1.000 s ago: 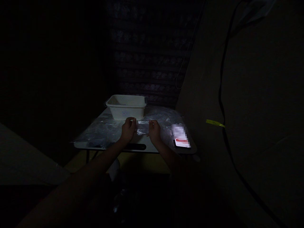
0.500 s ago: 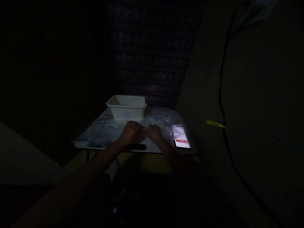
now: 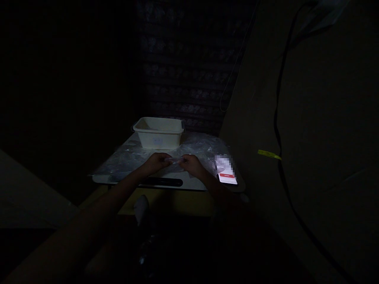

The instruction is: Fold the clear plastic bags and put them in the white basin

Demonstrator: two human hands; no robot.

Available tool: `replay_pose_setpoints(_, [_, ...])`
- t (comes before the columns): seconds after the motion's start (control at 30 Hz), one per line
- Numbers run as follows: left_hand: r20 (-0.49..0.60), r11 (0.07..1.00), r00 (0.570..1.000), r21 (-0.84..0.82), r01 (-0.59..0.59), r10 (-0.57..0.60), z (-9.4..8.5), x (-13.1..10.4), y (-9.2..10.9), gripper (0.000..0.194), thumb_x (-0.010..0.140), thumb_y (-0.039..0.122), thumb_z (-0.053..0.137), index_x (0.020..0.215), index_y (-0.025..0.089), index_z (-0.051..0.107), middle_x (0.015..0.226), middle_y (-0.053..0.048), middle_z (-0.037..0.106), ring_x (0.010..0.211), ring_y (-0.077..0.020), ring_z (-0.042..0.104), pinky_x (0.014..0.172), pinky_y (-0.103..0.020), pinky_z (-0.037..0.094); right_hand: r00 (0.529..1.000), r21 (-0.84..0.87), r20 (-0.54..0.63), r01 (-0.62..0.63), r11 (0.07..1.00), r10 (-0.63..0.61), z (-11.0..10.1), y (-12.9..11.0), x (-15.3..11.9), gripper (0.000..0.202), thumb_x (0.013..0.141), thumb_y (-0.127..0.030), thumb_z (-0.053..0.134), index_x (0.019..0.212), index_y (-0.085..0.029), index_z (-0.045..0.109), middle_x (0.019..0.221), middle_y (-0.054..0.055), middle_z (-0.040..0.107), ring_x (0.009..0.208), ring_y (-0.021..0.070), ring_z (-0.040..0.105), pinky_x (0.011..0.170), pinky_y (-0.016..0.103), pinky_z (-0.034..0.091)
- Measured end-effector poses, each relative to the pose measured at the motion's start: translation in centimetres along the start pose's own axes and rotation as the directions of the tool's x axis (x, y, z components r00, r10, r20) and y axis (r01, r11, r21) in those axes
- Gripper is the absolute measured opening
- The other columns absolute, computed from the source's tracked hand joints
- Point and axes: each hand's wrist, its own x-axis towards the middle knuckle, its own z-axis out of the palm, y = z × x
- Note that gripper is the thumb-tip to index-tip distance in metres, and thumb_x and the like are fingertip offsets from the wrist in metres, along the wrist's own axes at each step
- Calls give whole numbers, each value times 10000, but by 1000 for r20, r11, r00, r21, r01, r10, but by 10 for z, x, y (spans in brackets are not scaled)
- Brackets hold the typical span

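Note:
Between my two hands a strip of clear plastic is stretched over the near part of a small white table. My left hand pinches its left end, and my right hand pinches its right end. More clear plastic sheets lie crumpled across the tabletop around and beyond my hands. A cream-coloured tub stands just behind my left hand. The light is very dim, so fine detail of the plastic is hidden.
A phone with a lit screen lies at the table's right edge. A dark slot runs along the front edge. To the right hangs a black cable with a yellow tag.
My left hand has shifted slightly left and turned, and the plastic strip now shows taut between both hands. My right hand has barely moved.

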Motion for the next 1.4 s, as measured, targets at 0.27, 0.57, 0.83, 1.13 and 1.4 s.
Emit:
replay_pose_setpoints(0.27, [-66, 993, 995, -102, 63, -70, 0, -3, -1, 146, 494, 291, 560, 536, 151, 547, 487, 21, 527, 474, -93, 473, 498, -209, 386, 993, 298, 36, -119, 947, 114, -1, 5, 2, 122, 581, -189, 511, 678, -129, 555, 562, -30, 524, 498, 67, 468, 482, 186, 361])
replay_pose_setpoints(0.57, [-193, 926, 963, 361, -110, 190, -15, 5, -2, 327, 667, 335, 383, 886, 135, 521, 903, -89, 553, 812, -172, 504, 694, -305, 396, 997, 210, -26, -71, 975, 78, -5, 3, 4, 98, 597, -165, 484, 562, -135, 570, 571, -12, 566, 569, 95, 509, 554, 206, 377])
replay_pose_setpoints(0.83, [-190, 436, 940, 899, 51, 283, -52, 46, -12, 480, 702, 237, 342, 1161, 105, 292, 1222, -148, 301, 1125, -254, 222, 846, -458, 193, 997, 185, -35, -59, 981, 66, -17, 13, -3, 97, 594, -172, 484, 561, -140, 569, 561, -12, 562, 568, 100, 514, 541, 205, 380])
replay_pose_setpoints(1.13, [-196, 344, 916, 936, 69, 349, -46, 30, -16, 393, 741, 198, 278, 1124, 151, 353, 1155, -108, 408, 1075, -231, 311, 850, -443, 168, 998, 143, -38, -46, 989, 52, -23, 18, -5, 106, 598, -190, 488, 573, -137, 575, 593, 4, 580, 583, 107, 521, 541, 206, 378])
replay_pose_setpoints(1.4, [-26, 244, 930, 967, -70, 368, -53, 8, -13, 247, 748, 203, 317, 855, 169, 537, 848, -73, 572, 811, -212, 478, 725, -358, 299, 995, 6, -92, 50, 999, -49, -27, 1, -1, 92, 605, -164, 500, 607, -141, 589, 639, 20, 599, 618, 111, 531, 581, 215, 389])
